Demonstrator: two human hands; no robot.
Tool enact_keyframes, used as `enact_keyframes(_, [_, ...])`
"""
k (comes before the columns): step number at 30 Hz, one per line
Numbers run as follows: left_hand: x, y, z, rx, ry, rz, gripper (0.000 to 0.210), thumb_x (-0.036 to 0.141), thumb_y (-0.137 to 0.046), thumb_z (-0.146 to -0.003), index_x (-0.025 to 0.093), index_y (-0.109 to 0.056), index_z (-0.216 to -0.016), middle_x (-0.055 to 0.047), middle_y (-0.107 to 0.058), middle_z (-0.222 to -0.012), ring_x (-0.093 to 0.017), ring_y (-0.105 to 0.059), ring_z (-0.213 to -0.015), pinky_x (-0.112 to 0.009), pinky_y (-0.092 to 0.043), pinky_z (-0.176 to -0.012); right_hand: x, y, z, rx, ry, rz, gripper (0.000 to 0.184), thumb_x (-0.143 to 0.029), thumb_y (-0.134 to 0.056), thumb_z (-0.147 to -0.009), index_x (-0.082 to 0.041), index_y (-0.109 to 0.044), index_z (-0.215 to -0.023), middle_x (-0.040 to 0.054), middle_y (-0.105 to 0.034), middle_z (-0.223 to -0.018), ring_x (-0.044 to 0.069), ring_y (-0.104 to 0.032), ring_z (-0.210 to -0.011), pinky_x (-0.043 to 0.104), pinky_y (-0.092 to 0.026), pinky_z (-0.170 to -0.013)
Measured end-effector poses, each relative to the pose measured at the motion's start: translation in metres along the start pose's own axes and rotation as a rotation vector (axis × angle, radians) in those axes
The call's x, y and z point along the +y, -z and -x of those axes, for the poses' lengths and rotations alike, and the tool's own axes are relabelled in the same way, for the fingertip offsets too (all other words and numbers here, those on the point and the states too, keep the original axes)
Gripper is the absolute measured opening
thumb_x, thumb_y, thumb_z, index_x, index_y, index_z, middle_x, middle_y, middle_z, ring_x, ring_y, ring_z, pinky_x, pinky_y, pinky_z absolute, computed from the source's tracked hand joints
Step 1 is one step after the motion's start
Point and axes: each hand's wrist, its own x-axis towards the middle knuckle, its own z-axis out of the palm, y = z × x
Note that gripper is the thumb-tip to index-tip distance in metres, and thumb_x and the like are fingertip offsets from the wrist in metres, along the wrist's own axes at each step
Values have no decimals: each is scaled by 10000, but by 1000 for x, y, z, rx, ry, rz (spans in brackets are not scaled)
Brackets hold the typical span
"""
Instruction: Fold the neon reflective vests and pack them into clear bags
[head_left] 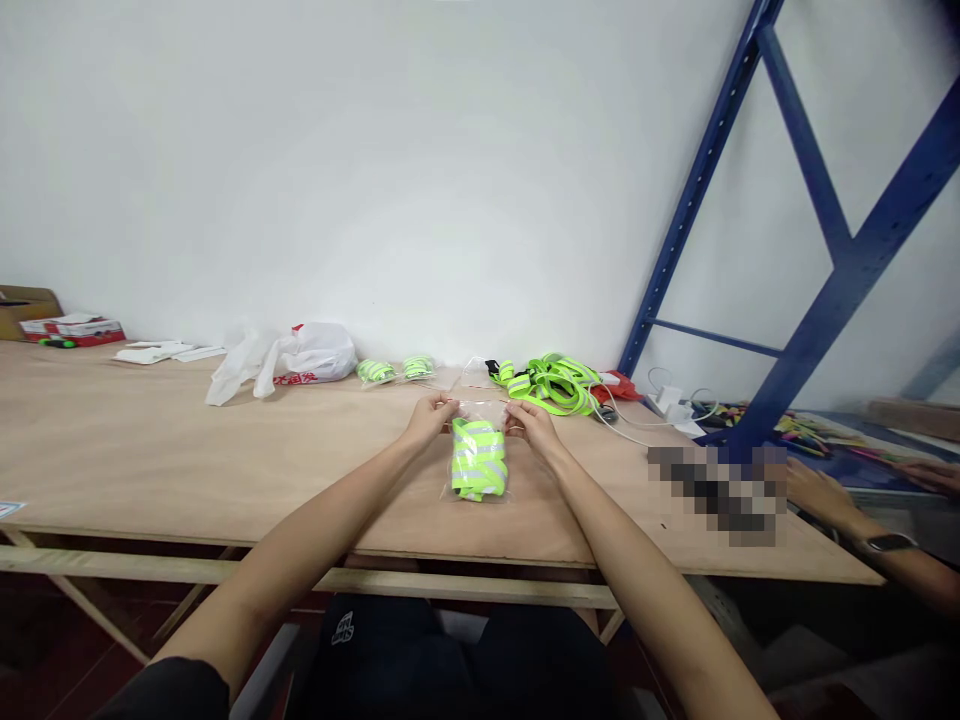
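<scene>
A clear plastic bag (478, 462) with a folded neon-yellow reflective strap inside lies on the wooden table (150, 450) in front of me. My left hand (429, 417) pinches the bag's top left corner. My right hand (531, 422) pinches its top right corner. The bag's mouth is stretched between both hands.
A pile of loose neon-yellow straps (551, 383) lies behind the bag, and two packed bags (394, 369) sit by the wall. A white shopping bag (289, 360) lies further left. Another person's hand (821, 495) with a wrist watch rests at the right, beside a blue metal rack (832, 290).
</scene>
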Motion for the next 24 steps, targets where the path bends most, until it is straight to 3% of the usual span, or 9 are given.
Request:
enact_keyframes(8, [-5, -1, 0, -74, 48, -21, 409, 481, -844, -620, 140, -644, -724, -90, -734, -749, -150, -625, -568, -261, -484, -557, 2, -2, 1, -26, 19, 30, 341, -479, -830, -629, -191, -653, -668, -10, -638, -655, 147, -586, -620, 277, -517, -622])
enact_keyframes(14, [-6, -2, 0, -79, 27, -15, 392, 415, -881, -565, 150, -615, -676, -40, -687, -652, -142, -607, -558, -242, -459, -547, -1, -2, 3, -53, -11, 26, 347, -490, -826, -624, -189, -655, -646, -3, -648, -640, 148, -586, -604, 277, -514, -614])
enact_keyframes(19, [-7, -2, 1, -100, 59, -29, 385, 458, -853, -591, 145, -668, -717, -60, -711, -705, -155, -623, -582, -252, -469, -548, 1, -3, 4, -82, -31, 32, 346, -500, -830, -628, -183, -703, -684, 0, -672, -672, 141, -592, -611, 271, -507, -620])
enact_keyframes(24, [-10, -6, 2, -138, 65, -65, 357, 428, -864, -568, 130, -704, -682, -65, -694, -647, -137, -575, -515, -232, -397, -485, 5, -5, 0, -116, -49, 52, 357, -482, -866, -570, -172, -727, -682, -2, -675, -664, 140, -592, -614, 275, -506, -630])
